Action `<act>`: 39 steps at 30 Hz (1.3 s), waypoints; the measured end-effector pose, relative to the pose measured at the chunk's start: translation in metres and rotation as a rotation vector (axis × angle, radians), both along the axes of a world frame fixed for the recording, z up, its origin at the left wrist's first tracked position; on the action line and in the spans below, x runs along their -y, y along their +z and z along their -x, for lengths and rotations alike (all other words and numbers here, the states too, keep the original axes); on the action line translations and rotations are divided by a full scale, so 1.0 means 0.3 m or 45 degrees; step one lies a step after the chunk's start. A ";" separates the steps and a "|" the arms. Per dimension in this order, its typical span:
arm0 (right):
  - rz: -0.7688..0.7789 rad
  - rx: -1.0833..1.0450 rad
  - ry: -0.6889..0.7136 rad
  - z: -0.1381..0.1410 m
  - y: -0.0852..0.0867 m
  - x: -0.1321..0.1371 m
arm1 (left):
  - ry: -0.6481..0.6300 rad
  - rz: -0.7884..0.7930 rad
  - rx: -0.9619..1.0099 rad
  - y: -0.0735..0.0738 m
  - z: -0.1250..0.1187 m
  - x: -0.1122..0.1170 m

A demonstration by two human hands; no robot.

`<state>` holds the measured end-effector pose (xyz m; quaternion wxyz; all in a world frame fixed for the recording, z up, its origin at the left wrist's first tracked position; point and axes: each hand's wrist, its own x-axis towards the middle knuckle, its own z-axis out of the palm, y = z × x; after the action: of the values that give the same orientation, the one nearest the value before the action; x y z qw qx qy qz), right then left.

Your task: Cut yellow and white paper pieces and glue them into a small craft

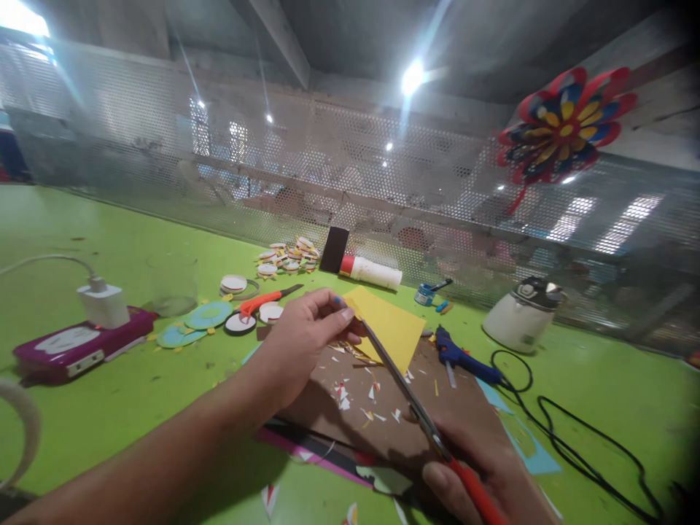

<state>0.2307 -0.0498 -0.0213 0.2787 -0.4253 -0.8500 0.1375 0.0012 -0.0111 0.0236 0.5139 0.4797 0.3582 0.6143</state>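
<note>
My left hand (311, 339) is closed in a pinch at a small piece of yellow paper (356, 308), mostly hidden by the fingertips. Just behind it lies a larger yellow sheet (391, 328). In my right hand (470, 467) is a pair of scissors (402, 386) with orange-red handles. The long blades point up and left, their tips touching or very near my left fingertips. Whether they are parted is hard to make out. Below both hands lies a brown board (377, 430) scattered with white, red and yellow paper scraps (343, 397).
Right of the board are a blue glue gun (464, 361) with a black cord and a white kettle-like container (522, 313). Leftward lie an orange-handled knife (267, 299), blue paper discs (208, 315) and a purple power bank (84, 346). A perforated screen (328, 168) borders the green table.
</note>
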 end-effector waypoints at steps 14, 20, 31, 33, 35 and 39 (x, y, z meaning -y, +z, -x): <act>-0.108 0.051 -0.029 -0.002 0.000 0.000 | 0.001 -0.006 -0.013 -0.001 -0.002 0.002; -0.074 -0.025 -0.007 -0.005 -0.008 -0.001 | -0.003 -0.012 -0.002 -0.002 -0.002 0.002; -0.072 -0.084 -0.011 0.007 -0.013 0.007 | -0.010 -0.022 -0.012 -0.007 -0.005 0.005; -0.081 -0.082 -0.020 0.008 -0.013 0.009 | -0.007 -0.019 -0.007 -0.005 -0.005 0.006; -0.097 -0.087 -0.022 0.007 -0.016 0.008 | -0.008 -0.015 0.004 -0.003 -0.005 0.006; -0.093 -0.082 -0.018 0.007 -0.019 0.007 | -0.016 -0.002 0.021 -0.003 -0.005 0.006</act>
<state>0.2285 -0.0520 -0.0270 0.3223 -0.4160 -0.8421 0.1180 0.0027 -0.0129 0.0226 0.5204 0.4773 0.3504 0.6153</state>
